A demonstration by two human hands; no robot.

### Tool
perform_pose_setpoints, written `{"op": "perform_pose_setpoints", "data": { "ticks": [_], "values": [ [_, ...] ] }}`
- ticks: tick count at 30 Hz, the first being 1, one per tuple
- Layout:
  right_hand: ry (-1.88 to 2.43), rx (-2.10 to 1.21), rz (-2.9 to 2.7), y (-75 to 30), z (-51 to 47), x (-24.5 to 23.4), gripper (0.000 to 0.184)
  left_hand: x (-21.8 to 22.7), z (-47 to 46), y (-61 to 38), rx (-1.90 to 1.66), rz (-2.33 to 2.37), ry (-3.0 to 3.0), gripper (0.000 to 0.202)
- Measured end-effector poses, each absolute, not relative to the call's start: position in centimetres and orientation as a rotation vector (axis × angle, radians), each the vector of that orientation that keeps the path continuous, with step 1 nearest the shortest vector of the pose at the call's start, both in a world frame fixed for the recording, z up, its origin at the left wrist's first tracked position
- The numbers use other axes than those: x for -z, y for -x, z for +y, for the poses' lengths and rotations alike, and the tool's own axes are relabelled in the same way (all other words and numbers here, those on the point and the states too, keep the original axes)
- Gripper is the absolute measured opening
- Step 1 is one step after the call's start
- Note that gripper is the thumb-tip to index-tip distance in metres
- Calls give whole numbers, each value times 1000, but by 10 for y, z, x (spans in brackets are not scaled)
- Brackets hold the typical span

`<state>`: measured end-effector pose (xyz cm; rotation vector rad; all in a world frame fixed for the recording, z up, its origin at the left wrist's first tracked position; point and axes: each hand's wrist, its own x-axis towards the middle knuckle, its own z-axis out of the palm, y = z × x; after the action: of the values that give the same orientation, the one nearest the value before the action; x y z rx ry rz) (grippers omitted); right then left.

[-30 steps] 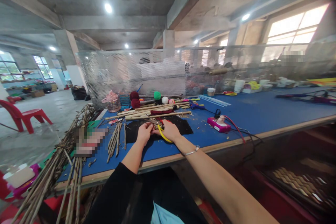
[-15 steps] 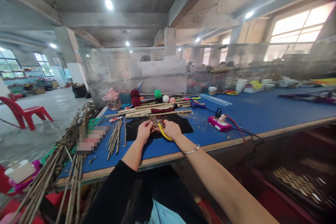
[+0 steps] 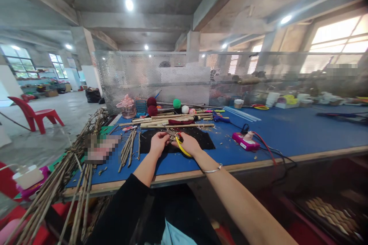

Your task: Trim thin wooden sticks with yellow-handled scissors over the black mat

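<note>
Both hands meet over a black cloth [image 3: 201, 141] on the blue table [image 3: 287, 130]. My right hand [image 3: 188, 143] is closed round yellow-handled shears [image 3: 181, 146], blades pointing left. My left hand [image 3: 158, 142] pinches a thin twig [image 3: 168, 132] at the blades. Cut twigs [image 3: 128, 151] lie in a loose bundle just left of the cloth. Long wooden sticks [image 3: 175, 120] lie behind the cloth.
A pink glue gun [image 3: 245, 141] with red and black cables sits to the right. Yarn balls [image 3: 151, 106], a pink jar [image 3: 128, 108] and a perforated metal screen [image 3: 172, 76] stand behind. A big pile of branches [image 3: 63, 176] leans at the left end. A red chair [image 3: 34, 115] stands on the floor.
The head has turned slightly left, shifting the scene rightward. Both hands stay together over the cloth with the shears and twig.
</note>
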<state>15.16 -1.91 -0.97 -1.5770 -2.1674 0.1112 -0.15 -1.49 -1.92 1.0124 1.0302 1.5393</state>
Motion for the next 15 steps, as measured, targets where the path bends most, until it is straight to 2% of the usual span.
{"op": "perform_pose_setpoints", "data": {
  "ticks": [8, 15],
  "values": [
    [1578, -122, -2144, -151, -22, 7, 55, 10, -22, 0, -1405, 820, -912, 24],
    [1585, -111, -2127, -150, -23, 5, 51, 16, -18, 2, -1506, 1036, -943, 28]
  ]
}}
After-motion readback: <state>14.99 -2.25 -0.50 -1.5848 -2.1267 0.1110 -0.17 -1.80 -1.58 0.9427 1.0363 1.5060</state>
